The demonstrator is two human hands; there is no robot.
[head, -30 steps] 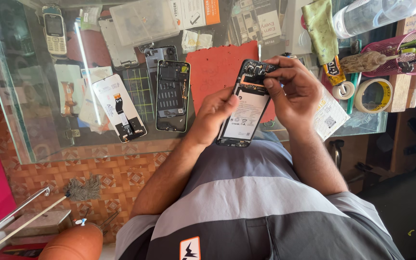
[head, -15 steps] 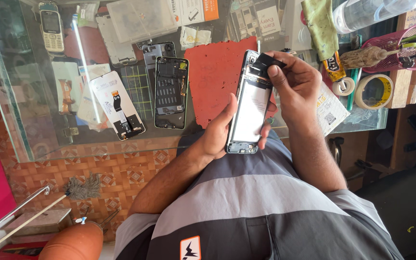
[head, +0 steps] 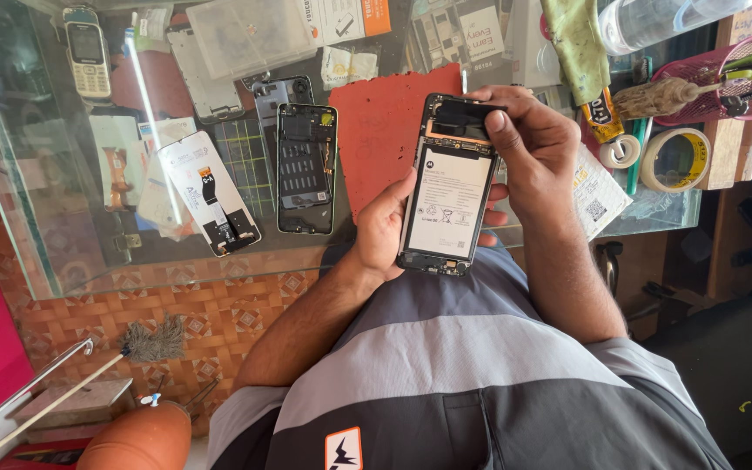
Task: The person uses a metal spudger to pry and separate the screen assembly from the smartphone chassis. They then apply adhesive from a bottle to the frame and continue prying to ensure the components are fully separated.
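Observation:
My left hand point(head: 383, 228) grips a smartphone point(head: 446, 187) with its back cover off, held upright over my lap at the counter's edge. A white battery fills the phone's middle. My right hand point(head: 533, 148) reaches over the phone's top end. Its thumb and fingertips pinch a black cover plate point(head: 466, 110) at the camera area. The phone's far side is hidden behind my palm.
A red mat point(head: 385, 122) lies on the glass counter point(head: 63, 252). Beside it are another opened phone point(head: 306, 170), a white part with a flex cable point(head: 215, 204) and a keypad phone point(head: 87, 59). To the right are tape rolls point(head: 676, 159), a pink tool basket point(head: 715, 83) and a glue tube point(head: 600, 109).
The phone has been turned from a tilt to nearly upright and lifted slightly. My right hand has shifted onto its top end, fingers now on the black plate.

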